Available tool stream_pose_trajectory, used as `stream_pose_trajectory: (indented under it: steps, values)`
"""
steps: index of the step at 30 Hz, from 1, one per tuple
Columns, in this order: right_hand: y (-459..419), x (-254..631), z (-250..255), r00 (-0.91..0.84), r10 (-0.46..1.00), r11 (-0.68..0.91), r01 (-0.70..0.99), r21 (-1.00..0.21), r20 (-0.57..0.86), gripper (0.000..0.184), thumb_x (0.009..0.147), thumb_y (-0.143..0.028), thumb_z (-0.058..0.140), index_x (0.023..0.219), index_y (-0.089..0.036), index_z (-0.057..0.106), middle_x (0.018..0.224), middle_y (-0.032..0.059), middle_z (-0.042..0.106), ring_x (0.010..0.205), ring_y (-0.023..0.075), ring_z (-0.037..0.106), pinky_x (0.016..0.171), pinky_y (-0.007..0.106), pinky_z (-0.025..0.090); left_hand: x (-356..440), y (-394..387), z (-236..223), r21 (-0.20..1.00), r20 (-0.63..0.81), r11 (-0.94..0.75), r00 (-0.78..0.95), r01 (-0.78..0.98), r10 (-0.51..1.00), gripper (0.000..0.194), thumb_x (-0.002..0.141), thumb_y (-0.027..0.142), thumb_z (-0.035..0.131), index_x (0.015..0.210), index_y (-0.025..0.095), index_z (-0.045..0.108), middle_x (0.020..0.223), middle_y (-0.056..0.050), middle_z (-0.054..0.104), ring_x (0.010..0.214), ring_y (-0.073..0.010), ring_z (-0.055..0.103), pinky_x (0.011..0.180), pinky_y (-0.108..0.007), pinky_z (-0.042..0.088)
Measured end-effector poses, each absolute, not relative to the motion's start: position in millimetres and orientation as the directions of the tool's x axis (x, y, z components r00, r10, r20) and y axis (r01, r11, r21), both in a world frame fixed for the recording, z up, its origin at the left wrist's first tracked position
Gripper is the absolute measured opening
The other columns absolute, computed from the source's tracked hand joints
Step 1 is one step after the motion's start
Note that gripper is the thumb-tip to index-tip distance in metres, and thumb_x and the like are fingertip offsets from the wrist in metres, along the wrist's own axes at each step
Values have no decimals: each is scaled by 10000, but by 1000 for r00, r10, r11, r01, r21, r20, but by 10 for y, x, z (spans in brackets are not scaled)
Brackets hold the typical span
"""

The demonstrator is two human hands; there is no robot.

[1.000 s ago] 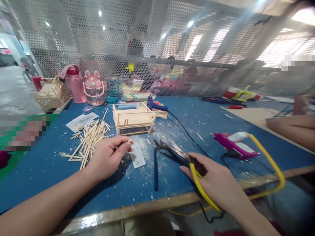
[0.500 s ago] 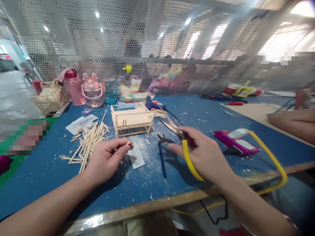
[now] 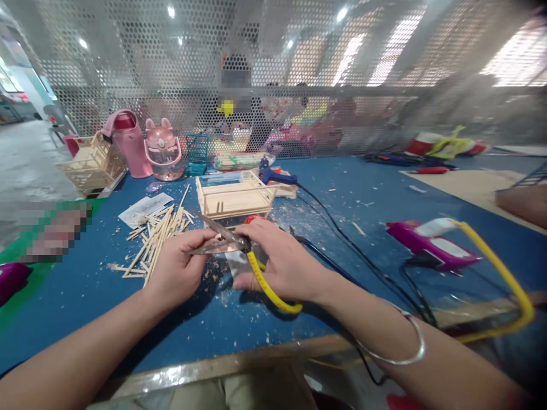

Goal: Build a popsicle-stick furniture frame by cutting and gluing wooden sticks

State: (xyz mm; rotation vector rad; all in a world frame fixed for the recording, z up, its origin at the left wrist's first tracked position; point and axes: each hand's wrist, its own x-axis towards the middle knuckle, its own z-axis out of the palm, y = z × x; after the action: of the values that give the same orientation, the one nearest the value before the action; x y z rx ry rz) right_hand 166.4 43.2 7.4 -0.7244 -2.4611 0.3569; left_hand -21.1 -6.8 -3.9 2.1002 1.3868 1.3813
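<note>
My left hand [image 3: 177, 266] pinches a small pale wooden piece [image 3: 218, 236], mostly hidden by the fingertips. Scissors [image 3: 243, 243] with yellow-wrapped handles are in my right hand [image 3: 284, 259]. Their blades are spread, one on either side of the piece at my left fingertips. Behind the hands stands a small wooden stick frame [image 3: 235, 202] shaped like a bed with railings. A heap of thin wooden sticks [image 3: 160, 242] lies left of it, beside my left hand. Blue-handled nippers [image 3: 327, 259] are partly covered by my right hand.
A blue glue gun [image 3: 277, 177] with a black cable rests behind the frame. Further right is a purple device [image 3: 433, 245] with a yellow tube. Pink bottles [image 3: 164, 154] stand at the back left, near another wooden model [image 3: 92, 165]. Another person's arm [image 3: 521, 202] is at right.
My right hand has brought the scissors leftward to my left fingertips, their blades now spread around the small wooden piece. The view has turned slightly. My left hand keeps its pinch.
</note>
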Motion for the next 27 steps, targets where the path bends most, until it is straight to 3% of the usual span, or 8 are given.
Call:
stream_pose_trajectory:
  steps: [11,27]
  values:
    - [405,1636,75,-696,566,816,395,-422,442,691,565,-577,704,1067,-139,522,956,100,550,877,225,511,790,374,439,-236,-89,-11,565,612,-566,155,601,775,358,732,13,437,930,194,676,880,-20,710,745,-141,632,682,-238,495]
    - [397,1643,89,-715,506,862,405,-305,482,711,586,-618,662,1065,-108,536,920,105,543,852,225,499,774,365,436,-233,-95,-16,533,634,-607,197,590,748,317,738,11,441,874,184,670,800,-1,709,681,-110,620,636,-203,481]
